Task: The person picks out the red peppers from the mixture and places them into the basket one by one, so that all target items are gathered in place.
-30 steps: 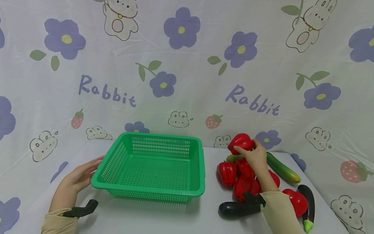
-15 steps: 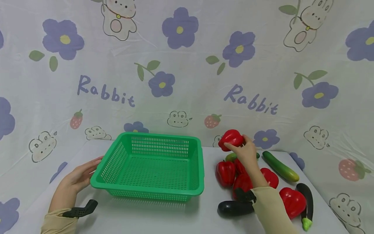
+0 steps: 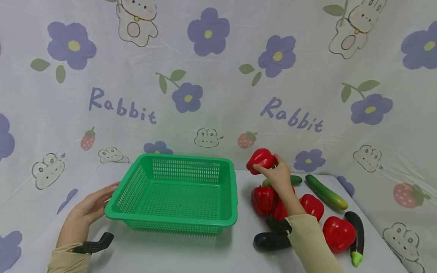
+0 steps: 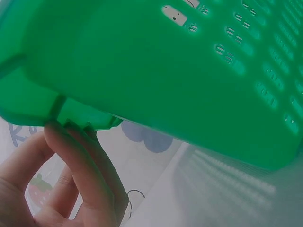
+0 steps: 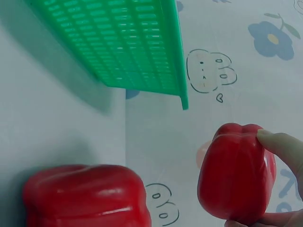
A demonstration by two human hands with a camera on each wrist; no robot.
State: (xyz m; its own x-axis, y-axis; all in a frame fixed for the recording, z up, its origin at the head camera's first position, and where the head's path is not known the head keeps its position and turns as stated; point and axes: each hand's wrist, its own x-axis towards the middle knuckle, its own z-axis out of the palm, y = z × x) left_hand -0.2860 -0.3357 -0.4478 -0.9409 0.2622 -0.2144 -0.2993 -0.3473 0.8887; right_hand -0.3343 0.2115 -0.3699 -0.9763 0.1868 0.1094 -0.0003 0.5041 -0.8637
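In the head view my right hand holds a red bell pepper above the table, right of the green plastic basket. The right wrist view shows the thumb on one end of this pepper and fingers at the other. My left hand is at the basket's left side. Its fingertips touch the rim in the left wrist view, where the fingers look slightly bent. Beneath the right arm lie several more red peppers, one of them a pepper nearest the basket; the arm partly covers others.
A black eggplant lies in front of the peppers, another eggplant at the far right. Behind them are a long green cucumber and a second cucumber, partly hidden. A printed cloth hangs behind the table.
My right hand has moved left and slightly up with the red bell pepper, toward the basket, uncovering some vegetables on the right. The left hand and the basket have stayed in place.
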